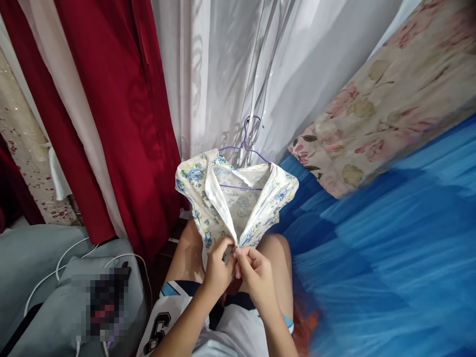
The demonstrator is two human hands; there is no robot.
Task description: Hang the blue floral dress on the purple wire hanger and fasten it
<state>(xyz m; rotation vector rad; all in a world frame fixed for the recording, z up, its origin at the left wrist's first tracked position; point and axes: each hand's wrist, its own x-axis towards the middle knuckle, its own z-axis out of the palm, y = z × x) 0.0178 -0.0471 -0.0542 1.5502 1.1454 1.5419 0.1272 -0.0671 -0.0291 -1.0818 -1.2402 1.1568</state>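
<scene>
A cream shirt with blue flowers (195,186) hangs on a thin purple hanger (243,144) in front of my knees. Its front falls open in a V from the collar down to where my fingers meet. My left hand (219,265) pinches the front edge at the bottom of the V. Right beside it, my right hand (255,270) grips the other edge between thumb and fingers. The fingertips of both hands touch or nearly touch; any button or fastener between them is hidden. Below my hands, the lower part of the shirt is out of sight.
Red cloth (107,99) hangs at the left and white curtains (223,64) behind the hanger, with thin ribbons dangling. Floral fabric (375,114) and blue tulle (383,258) fill the right. A grey cushioned seat (48,258) at lower left bears white cables and a blurred dark object.
</scene>
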